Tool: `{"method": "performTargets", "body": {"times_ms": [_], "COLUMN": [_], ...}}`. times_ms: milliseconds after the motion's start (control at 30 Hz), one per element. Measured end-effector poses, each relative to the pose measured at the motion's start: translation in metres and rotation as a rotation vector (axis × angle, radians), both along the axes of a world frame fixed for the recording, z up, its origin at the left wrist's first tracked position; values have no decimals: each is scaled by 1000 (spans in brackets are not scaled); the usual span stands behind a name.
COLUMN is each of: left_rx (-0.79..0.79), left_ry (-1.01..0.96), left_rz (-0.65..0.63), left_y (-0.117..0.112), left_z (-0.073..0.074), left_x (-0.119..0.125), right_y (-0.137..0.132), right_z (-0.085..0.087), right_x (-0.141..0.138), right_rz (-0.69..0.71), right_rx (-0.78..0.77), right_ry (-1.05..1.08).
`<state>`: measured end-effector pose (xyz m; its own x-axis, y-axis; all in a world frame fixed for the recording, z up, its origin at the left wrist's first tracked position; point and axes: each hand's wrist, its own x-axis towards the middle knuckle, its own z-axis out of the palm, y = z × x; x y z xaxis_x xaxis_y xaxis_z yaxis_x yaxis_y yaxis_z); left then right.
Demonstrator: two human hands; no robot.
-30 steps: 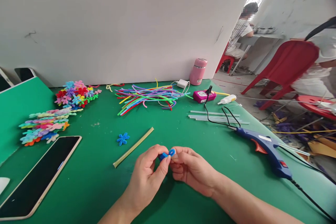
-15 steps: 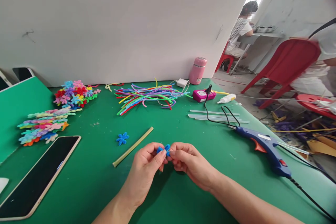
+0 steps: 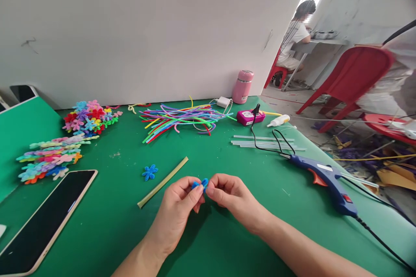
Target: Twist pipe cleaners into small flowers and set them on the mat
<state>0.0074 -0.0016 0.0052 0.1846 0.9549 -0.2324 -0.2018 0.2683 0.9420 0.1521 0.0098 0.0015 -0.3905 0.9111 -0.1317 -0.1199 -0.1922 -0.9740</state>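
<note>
Both hands meet low in the middle over the green table. My left hand and my right hand pinch a small blue pipe-cleaner piece between their fingertips; most of it is hidden by the fingers. A finished blue pipe-cleaner flower lies to the left of the hands. A thin yellow-green stick lies slanted just beside my left hand.
A blue glue gun with a black cord lies at the right, clear glue sticks behind it. Loose coloured pipe cleaners, piles of finished flowers, a phone, a pink bottle. People sit at the right.
The hands have shifted slightly left and turned the blue piece between the fingertips; less of it shows now. The view has drifted a little; nothing else on the table moved.
</note>
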Motion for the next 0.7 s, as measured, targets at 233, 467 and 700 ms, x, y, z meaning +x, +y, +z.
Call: {"method": "performTargets", "body": {"times_ms": [233, 467, 700], "left_rx": [132, -70, -119], "left_ry": [215, -88, -191], "left_rz": [31, 6, -100], "left_y": [-3, 2, 0], "left_z": [-3, -1, 4], "left_x": [1, -2, -3], "right_y": [-2, 3, 5], "right_z": [-4, 0, -4], "right_x": [-6, 1, 3], "right_rz": [-68, -86, 41], "right_rx": [87, -80, 90], "right_ry": [-94, 21, 165]}}
